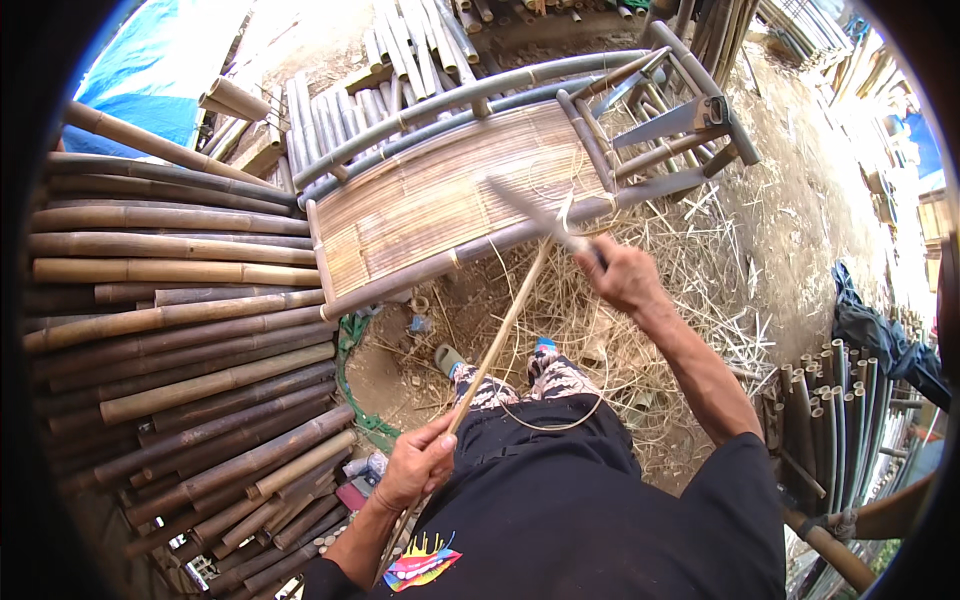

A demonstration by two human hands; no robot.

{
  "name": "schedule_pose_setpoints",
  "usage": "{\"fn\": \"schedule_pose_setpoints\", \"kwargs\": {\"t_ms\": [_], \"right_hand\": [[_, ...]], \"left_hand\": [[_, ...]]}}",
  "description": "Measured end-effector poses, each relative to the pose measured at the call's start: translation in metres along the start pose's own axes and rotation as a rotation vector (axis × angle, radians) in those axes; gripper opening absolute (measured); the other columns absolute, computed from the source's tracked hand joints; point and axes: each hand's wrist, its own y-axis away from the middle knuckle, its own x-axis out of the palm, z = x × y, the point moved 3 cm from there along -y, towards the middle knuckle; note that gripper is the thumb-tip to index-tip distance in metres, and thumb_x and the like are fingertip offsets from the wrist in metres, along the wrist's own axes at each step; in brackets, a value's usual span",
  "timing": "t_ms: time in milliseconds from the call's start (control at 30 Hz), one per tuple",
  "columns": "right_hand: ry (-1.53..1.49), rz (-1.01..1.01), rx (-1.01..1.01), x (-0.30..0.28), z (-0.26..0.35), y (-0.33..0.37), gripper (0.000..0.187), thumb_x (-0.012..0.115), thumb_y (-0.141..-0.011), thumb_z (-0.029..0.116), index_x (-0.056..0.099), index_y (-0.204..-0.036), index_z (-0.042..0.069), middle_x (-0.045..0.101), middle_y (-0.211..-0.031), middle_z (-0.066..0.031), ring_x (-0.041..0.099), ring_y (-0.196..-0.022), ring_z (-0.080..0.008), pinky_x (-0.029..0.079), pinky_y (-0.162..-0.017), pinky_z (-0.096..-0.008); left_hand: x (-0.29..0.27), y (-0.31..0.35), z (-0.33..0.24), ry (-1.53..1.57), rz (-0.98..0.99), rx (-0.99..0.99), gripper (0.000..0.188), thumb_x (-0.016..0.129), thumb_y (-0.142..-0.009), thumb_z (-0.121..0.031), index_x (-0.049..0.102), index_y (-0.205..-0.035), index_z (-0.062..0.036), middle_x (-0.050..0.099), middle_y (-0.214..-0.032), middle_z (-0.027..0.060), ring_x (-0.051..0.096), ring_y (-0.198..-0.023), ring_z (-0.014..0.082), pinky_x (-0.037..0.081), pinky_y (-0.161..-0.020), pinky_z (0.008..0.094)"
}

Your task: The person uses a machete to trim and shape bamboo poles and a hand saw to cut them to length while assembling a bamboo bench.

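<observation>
Stacked round bamboo poles (170,330) flanked a slatted bamboo bench (450,195) on the straw-littered ground (660,300). Well apart, the left hand (418,462) was clamped on a thin, pale bamboo strip (500,335) while the right hand (620,272) gripped a long knife (545,222) at its upper end. With the blade edge meeting smooth, springy cane, I judged a slip toward the knees likely.

Sunlit dirt yard (800,200) – bamboo poles (170,330) stacked left, blue tarp (150,70) bkgd
</observation>
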Motion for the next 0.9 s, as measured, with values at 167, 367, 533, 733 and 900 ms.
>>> {"fn": "schedule_pose_setpoints", "kwargs": {"t_ms": [167,367,533,733,900], "right_hand": [[0.04,-0.13,0.145,-0.001,-0.057,-0.016,0.064,0.031,-0.097,0.066,0.056,-0.083,0.009,0.049,-0.055,0.0003,0.042,-0.042,-0.0094,0.036,-0.035,-0.0295],[-0.069,-0.021,0.101,-0.002,0.016,0.008,0.058,0.041,-0.096,0.062,0.057,-0.084,0.008,0.054,-0.06,-0.0021,0.047,-0.047,-0.0106,0.044,-0.044,-0.0288],[-0.028,-0.068,-0.344,0.039,0.093,0.043,0.055,0.049,-0.093,0.062,0.057,-0.083,0.008,0.058,-0.064,-0.0069,0.054,-0.051,-0.0169,0.048,-0.048,-0.0348],[-0.094,-0.07,0.016,0.015,0.031,0.008,0.053,0.044,-0.097,0.058,0.052,-0.078,0.009,0.052,-0.054,-0.0009,0.05,-0.045,-0.0125,0.045,-0.043,-0.0321],[-0.035,-0.069,-0.397,0.03,0.078,0.041,0.057,0.051,-0.091,0.064,0.055,-0.082,0.007,0.057,-0.062,-0.0072,0.056,-0.051,-0.0196,0.047,-0.048,-0.037]], "left_hand": [[-0.001,-0.004,-0.002,0.035,0.033,0.007,0.046,0.054,-0.099,-0.017,0.044,-0.142,-0.0042,0.037,-0.059,-0.0046,0.033,-0.043,0.0043,0.029,-0.039,0.0202],[0.005,-0.049,-0.022,-0.034,-0.033,0.063,0.039,0.045,-0.103,-0.023,0.049,-0.138,-0.0046,0.046,-0.058,-0.0012,0.039,-0.04,0.0049,0.033,-0.037,0.0191],[0.031,-0.072,-0.047,-0.042,-0.019,0.125,0.038,0.046,-0.103,-0.024,0.052,-0.135,-0.0039,0.047,-0.059,-0.0014,0.038,-0.038,0.0048,0.032,-0.035,0.0186],[0.045,-0.049,-0.037,-0.126,-0.006,0.121,0.038,0.046,-0.103,-0.022,0.051,-0.136,-0.0034,0.041,-0.055,-0.0034,0.033,-0.036,0.0034,0.028,-0.033,0.0178],[0.042,-0.059,-0.039,-0.089,-0.035,0.162,0.04,0.05,-0.102,-0.021,0.05,-0.137,-0.0021,0.045,-0.057,-0.0022,0.037,-0.037,0.0036,0.032,-0.034,0.0191]]}}
